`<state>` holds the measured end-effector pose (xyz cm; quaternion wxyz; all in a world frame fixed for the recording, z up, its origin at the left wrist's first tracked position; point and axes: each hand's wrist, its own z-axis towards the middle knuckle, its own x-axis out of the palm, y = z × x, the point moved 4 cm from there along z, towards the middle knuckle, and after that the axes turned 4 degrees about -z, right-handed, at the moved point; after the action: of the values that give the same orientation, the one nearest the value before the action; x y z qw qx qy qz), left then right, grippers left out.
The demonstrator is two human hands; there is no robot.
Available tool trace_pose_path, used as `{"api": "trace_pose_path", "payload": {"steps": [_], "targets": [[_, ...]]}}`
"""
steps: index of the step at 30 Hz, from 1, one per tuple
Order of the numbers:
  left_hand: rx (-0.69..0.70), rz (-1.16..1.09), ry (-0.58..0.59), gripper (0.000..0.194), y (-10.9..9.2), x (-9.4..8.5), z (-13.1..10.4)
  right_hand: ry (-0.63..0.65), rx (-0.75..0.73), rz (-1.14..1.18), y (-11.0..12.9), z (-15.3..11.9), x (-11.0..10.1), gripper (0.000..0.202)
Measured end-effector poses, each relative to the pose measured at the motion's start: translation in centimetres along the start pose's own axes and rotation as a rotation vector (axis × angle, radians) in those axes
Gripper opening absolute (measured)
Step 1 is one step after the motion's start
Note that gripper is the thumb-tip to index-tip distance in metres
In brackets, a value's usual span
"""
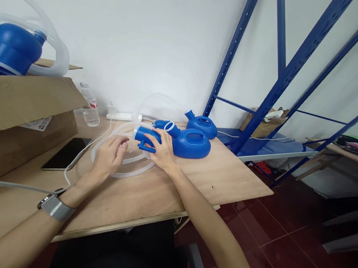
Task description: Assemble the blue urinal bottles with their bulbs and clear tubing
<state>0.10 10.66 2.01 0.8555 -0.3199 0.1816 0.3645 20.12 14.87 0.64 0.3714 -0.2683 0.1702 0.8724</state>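
A person is sitting at a pale plywood table (229, 173), working with bare hands; directions are taking the right hand as the clock's centre.

The right hand (163, 151) is gripping a blue plastic cylinder with a white rim and a slim side bar (144, 134), its fingers wrapping over the top and far side. The cylinder is lying roughly level above the table, its rim pointing toward nine o'clock. The left hand (109, 154) is hovering just beside that rim at about eight o'clock, fingers half curled, apparently holding nothing. The rim is facing the left hand, so touching it would be calling for only a short reach, with the right grip keeping the cylinder steady.

A blue plastic jug with a loop handle and angled open neck (191, 150) is resting at three o'clock, and a similar blue jug (209, 131) is standing behind it at two. Coiled translucent tubing (131, 174) is spreading beneath the hands.

Toward nine, a dark, flat phone-like device (67, 154) is lying near an open cardboard box (27, 88); at ten, a clear plastic bottle (92, 110) is standing before a white wall (144, 41). Blue metal shelving (232, 50) is rising at one to two o'clock, and dark red floor tiles (271, 229) are showing at four.
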Motion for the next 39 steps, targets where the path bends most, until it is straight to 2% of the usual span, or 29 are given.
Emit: {"api": "trace_pose_path", "payload": {"steps": [4, 10, 14, 19, 23, 25, 28, 31, 33, 34, 35, 36, 39], "targets": [[-0.067, 0.174, 0.095, 0.041, 0.6, 0.7, -0.2, 0.011, -0.080, -0.010, 1.0, -0.2, 0.3, 0.043], [0.001, 0.484, 0.259, 0.034, 0.2, 1.5, -0.2, 0.048, -0.126, -0.074, 0.9, -0.2, 0.5, 0.052], [-0.092, 0.607, 0.347, 0.036, -0.1, 1.3, -0.2, 0.086, -0.177, -0.103, 1.5, -0.5, 0.8, 0.060], [-0.109, 0.556, 0.425, 0.032, 1.3, 1.1, 0.1, 0.119, -0.142, -0.046, 1.7, -0.5, 0.9, 0.062], [0.034, 0.256, 0.439, 0.029, 1.6, 1.1, 1.1, 0.250, -0.204, 0.172, 0.2, 0.9, -0.1, 0.065], [0.113, 0.070, 0.460, 0.032, 0.5, 0.4, 1.6, 0.336, -0.222, 0.296, -0.7, 1.9, -2.0, 0.068], [0.169, -0.088, 0.460, 0.037, -2.1, -2.2, 1.8, 0.371, -0.211, 0.374, -1.7, 2.0, -7.7, 0.059], [0.180, -0.147, 0.379, 0.045, -4.4, -6.3, 0.8, 0.192, -0.040, 0.302, -2.7, -0.4, -16.1, 0.041], [0.158, -0.085, 0.179, 0.047, -5.2, -9.1, 0.2, 0.025, 0.073, 0.249, -3.0, -3.2, -21.3, 0.040], [0.121, -0.027, 0.106, 0.047, -5.2, -9.9, 0.0, -0.079, 0.097, 0.269, -2.8, -4.7, -23.4, 0.040], [0.085, 0.050, 0.070, 0.047, -5.0, -10.1, -0.1, -0.128, 0.110, 0.298, -2.6, -6.1, -24.9, 0.040], [0.039, 0.142, 0.068, 0.046, -4.7, -9.6, 0.0, -0.108, 0.131, 0.309, -2.3, -7.3, -25.6, 0.039], [-0.166, 0.423, 0.211, 0.041, -2.1, -5.8, 1.2, 0.106, 0.163, 0.289, -1.2, -9.1, -24.7, 0.045]]}}
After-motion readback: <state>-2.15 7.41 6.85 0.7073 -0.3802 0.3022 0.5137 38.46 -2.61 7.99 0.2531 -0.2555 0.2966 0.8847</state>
